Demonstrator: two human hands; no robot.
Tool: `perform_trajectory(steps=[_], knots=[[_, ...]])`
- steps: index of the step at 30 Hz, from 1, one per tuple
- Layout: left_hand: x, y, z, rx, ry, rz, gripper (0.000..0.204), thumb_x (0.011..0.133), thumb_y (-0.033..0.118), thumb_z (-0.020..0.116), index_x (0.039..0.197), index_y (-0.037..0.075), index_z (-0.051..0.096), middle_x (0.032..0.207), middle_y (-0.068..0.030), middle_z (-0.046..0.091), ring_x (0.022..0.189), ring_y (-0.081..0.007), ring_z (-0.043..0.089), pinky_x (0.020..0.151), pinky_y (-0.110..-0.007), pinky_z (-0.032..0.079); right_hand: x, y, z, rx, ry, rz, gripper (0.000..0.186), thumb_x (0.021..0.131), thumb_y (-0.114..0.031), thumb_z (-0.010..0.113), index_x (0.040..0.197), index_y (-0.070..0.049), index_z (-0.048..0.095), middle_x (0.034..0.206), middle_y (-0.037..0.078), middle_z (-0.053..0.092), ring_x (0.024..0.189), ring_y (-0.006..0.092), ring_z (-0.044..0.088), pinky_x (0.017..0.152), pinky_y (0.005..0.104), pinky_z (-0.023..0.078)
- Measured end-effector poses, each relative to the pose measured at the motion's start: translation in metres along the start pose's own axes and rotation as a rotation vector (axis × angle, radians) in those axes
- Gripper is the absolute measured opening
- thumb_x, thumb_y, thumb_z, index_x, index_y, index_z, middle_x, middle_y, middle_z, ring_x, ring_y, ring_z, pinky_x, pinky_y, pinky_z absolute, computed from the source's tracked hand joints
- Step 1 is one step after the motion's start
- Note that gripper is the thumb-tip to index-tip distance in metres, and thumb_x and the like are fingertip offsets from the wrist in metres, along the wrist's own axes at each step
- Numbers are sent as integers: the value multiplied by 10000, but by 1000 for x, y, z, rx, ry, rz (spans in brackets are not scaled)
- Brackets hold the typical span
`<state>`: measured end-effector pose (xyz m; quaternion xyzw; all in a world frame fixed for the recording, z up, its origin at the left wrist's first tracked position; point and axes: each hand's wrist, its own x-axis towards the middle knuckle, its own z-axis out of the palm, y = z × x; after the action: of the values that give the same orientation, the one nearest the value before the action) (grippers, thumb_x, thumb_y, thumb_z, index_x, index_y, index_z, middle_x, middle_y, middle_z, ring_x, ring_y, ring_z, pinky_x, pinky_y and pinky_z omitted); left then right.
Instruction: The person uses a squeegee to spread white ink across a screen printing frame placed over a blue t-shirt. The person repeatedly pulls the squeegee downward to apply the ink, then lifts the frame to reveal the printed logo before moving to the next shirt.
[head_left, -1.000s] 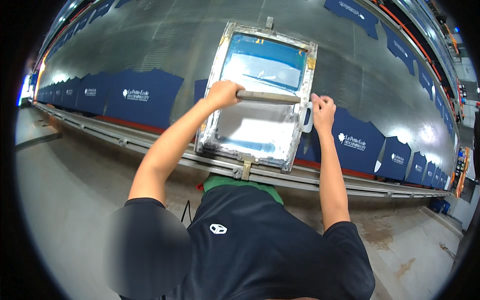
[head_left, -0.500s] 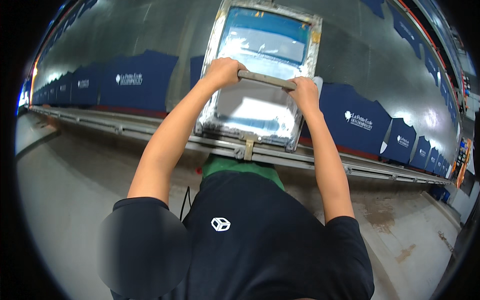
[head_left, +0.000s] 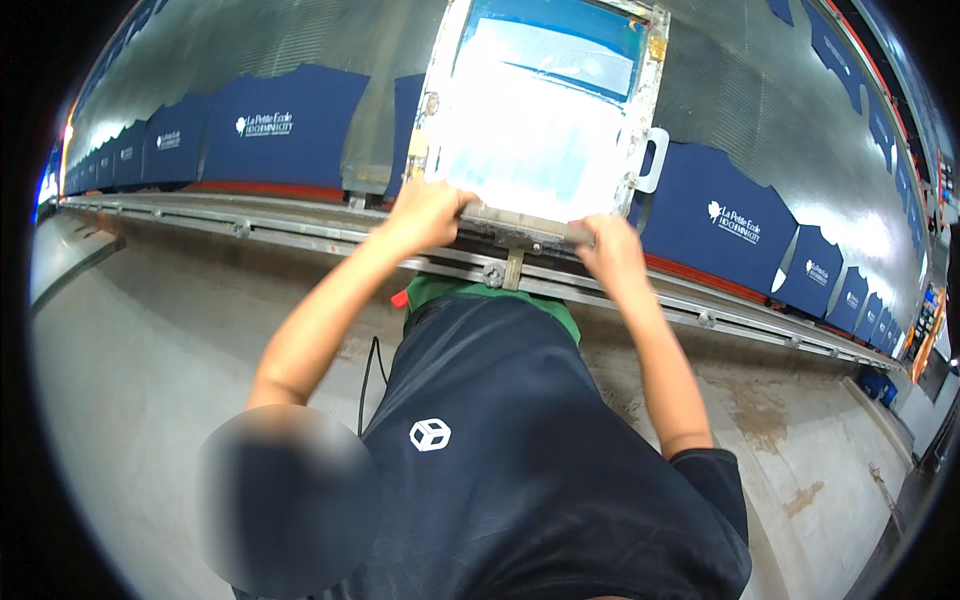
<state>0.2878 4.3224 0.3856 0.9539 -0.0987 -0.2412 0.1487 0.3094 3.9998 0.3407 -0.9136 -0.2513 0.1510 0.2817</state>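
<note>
In front of me a screen-printing frame (head_left: 650, 85) lies on the long table, with a worn metal rim and a blue band at the far end of its mesh. The mesh shines white with glare. A squeegee (head_left: 579, 234) lies across its near end, close to the near rim. My left hand (head_left: 428, 214) is closed round the squeegee's left end. At the other end, my right hand (head_left: 613, 254) grips it with bent fingers. Between my hands, the squeegee's edge blends into the bright mesh. A white handle (head_left: 655, 160) sticks out from the frame's right side.
Navy fabric pieces with white prints, such as one on the left (head_left: 285, 125) and one on the right (head_left: 718, 205), lie in a row along the table (head_left: 700, 110). A metal rail (head_left: 320, 231) runs along its near edge, between the frame and my body.
Both hands have pulled the squeegee toward me, from the middle of the frame to its near end. The frame appears higher in view, and its white side handle now shows fully.
</note>
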Motion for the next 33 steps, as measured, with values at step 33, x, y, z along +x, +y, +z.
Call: perform_trajectory(steps=[33], knots=[[129,-25,-19,30,185,-47,246,835,251,771,1078,264,805,906,-74,779,861,-318,749,761,-451,579,121,71,-3,-151,203,43,279,735,-169,878,977,-76,776,929,165,739,931,361,701,842,445,552]])
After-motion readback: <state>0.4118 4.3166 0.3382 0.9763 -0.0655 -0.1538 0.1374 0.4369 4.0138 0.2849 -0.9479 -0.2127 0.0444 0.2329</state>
